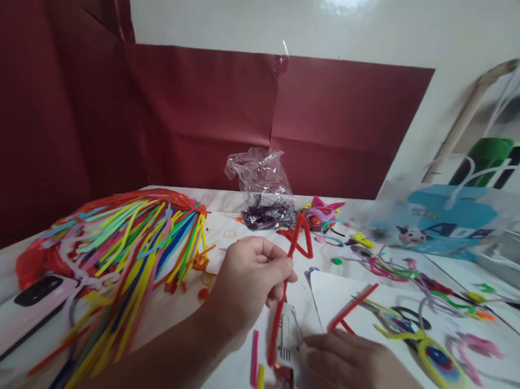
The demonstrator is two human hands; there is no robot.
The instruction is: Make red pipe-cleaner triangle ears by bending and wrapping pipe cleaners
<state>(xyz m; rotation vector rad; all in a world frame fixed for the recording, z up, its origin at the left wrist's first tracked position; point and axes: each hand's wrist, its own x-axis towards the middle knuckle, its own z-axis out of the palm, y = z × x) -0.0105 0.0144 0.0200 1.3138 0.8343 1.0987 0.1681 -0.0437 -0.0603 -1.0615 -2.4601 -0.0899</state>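
Pipe cleaner, red [277, 316], as seen from the head view: sits in the left hand [254, 277], whose grip pinches it between thumb and fingers just below a bent, roughly triangular loop. Long axis runs from the loop at upper right, through the grip, to a straight tail pointing down and slightly left. Right hand [354, 365] lies to the right of the tail, apart from it; its fingers are blurred, so whether its grip holds anything cannot be told. A second red stem [352, 307] rests slantwise on smooth white paper [336, 288], just beyond the right fingers. Near the tail lie short magenta [255, 358] and yellow strips [259, 387]. On the pale bench [221, 217], at left: a bundle of slender, multicoloured stems [149, 248]. Behind: a crinkled, clear plastic bag [263, 176] with dark purple contents.
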